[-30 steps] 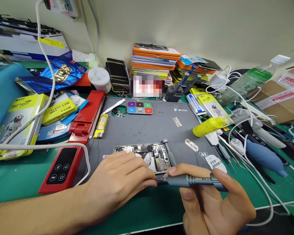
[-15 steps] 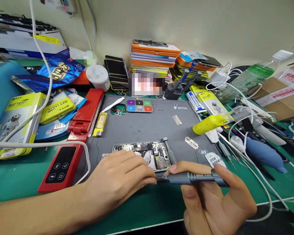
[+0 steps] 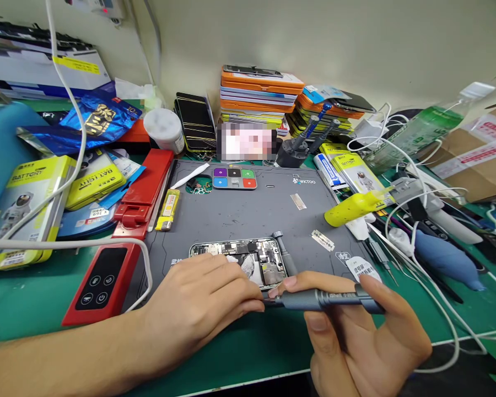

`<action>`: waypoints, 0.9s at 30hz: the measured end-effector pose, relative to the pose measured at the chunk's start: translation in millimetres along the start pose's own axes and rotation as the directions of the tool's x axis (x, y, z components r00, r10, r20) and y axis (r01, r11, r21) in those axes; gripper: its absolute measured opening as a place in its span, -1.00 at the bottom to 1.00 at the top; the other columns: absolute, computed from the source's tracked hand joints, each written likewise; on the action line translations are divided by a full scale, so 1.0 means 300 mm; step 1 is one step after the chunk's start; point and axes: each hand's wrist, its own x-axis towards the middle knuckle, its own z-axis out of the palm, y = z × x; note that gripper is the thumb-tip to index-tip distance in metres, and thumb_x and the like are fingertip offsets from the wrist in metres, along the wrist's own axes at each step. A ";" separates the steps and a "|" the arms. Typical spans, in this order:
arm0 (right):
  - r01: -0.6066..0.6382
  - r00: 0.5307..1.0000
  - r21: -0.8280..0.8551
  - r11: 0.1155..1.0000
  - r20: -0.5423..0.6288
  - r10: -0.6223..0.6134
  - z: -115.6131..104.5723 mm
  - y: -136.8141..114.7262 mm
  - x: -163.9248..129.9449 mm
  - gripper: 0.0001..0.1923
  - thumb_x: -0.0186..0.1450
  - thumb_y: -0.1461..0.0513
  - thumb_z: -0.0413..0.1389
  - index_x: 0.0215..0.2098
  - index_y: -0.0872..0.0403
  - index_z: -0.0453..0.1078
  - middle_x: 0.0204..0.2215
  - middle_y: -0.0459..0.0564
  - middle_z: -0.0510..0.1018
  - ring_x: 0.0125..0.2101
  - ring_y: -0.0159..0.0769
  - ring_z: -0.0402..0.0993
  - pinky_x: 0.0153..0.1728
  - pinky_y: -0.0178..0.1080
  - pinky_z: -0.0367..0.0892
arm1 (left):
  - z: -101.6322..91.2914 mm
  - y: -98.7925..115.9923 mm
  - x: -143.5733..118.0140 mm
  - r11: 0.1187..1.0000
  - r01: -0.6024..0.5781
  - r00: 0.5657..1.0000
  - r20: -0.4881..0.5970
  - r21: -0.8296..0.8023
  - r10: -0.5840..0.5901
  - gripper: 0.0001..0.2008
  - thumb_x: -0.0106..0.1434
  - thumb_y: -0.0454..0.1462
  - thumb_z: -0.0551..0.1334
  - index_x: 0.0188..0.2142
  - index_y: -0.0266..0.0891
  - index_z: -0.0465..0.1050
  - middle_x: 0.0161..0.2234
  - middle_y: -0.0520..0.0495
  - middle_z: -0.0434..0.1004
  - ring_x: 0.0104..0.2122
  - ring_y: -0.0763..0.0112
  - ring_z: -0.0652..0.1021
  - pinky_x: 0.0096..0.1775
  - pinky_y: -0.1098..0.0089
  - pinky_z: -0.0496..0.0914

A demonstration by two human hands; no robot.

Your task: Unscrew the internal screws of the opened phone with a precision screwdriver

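Note:
An opened phone (image 3: 268,259) lies on the grey work mat (image 3: 248,212), its circuit board and inner parts bared. My left hand (image 3: 202,298) covers its near left part, fingers together and bent down. Whatever is beneath those fingertips is hidden. My right hand (image 3: 355,336) is closed round a grey screwdriver (image 3: 326,300), held level in front of the phone. The driver's thin tip points left and meets my left fingertips at the phone's near edge. A second grey screwdriver (image 3: 287,253) lies against the phone's right end.
Razor blades (image 3: 323,241), a yellow bottle (image 3: 351,209) and a blue air blower (image 3: 446,259) lie to the right. On the left are a red device (image 3: 101,281), battery boxes (image 3: 25,209) and a white cable (image 3: 78,242). Stacked cases (image 3: 260,99) and a screwdriver holder (image 3: 293,151) stand behind.
My right forefinger has slid left along the screwdriver toward its tip. The driver's shaft has turned slightly, its lettering showing differently. My left hand and the phone have stayed in place.

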 end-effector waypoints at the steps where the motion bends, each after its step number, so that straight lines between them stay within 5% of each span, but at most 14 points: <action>1: 0.002 1.000 0.004 1.000 0.002 -0.002 0.000 -0.001 0.000 -0.22 0.33 0.60 0.09 0.40 -0.06 0.21 -0.05 -0.08 0.71 -0.14 -0.33 0.72 -0.06 -0.19 0.72 | 0.000 0.000 0.000 1.000 -0.001 1.000 0.002 -0.002 0.001 -0.83 0.63 -0.24 0.20 -0.06 -0.21 0.56 -0.27 0.03 0.69 -0.34 0.32 0.62 -0.27 0.30 0.40; 13: 0.010 1.000 -0.060 0.998 -0.005 -0.010 -0.004 -0.002 0.015 -0.31 0.39 0.54 0.10 0.39 -0.04 0.20 -0.10 -0.07 0.72 -0.24 -0.33 0.72 -0.16 -0.21 0.73 | -0.004 -0.002 0.004 0.998 0.028 1.000 0.013 -0.063 -0.027 -0.84 0.63 -0.24 0.19 -0.07 -0.21 0.53 -0.27 0.03 0.66 -0.33 0.35 0.59 -0.24 0.32 0.41; 18: -0.092 0.992 0.078 0.993 -0.080 0.099 0.007 -0.014 0.026 -0.39 0.47 0.48 0.09 0.39 -0.08 0.23 -0.11 -0.09 0.73 -0.19 -0.35 0.72 -0.14 -0.28 0.72 | -0.014 0.000 0.002 0.975 0.080 0.996 0.042 -0.210 -0.072 -0.88 0.62 -0.27 0.21 -0.05 -0.23 0.52 -0.23 0.02 0.66 -0.27 0.40 0.59 -0.19 0.38 0.40; 23: -0.159 0.977 0.157 0.975 -0.117 0.179 0.007 -0.019 0.012 -0.38 0.51 0.40 0.10 0.45 -0.14 0.20 -0.13 -0.05 0.73 -0.23 -0.30 0.72 -0.14 -0.20 0.74 | -0.016 0.005 0.008 0.845 0.209 0.978 0.084 -0.492 -0.192 -0.92 0.58 -0.33 0.27 -0.10 -0.20 0.55 -0.22 0.06 0.66 -0.25 0.49 0.59 -0.16 0.52 0.41; 27: -0.157 0.976 0.172 0.972 -0.125 0.180 0.005 -0.018 0.006 -0.33 0.50 0.42 0.10 0.49 -0.14 0.16 -0.11 -0.03 0.73 -0.20 -0.28 0.73 -0.09 -0.12 0.75 | -0.013 0.010 0.019 0.696 0.379 0.914 0.128 -0.610 -0.386 -0.87 0.54 -0.35 0.33 -0.19 -0.13 0.61 -0.25 0.16 0.69 -0.26 0.58 0.60 -0.15 0.62 0.41</action>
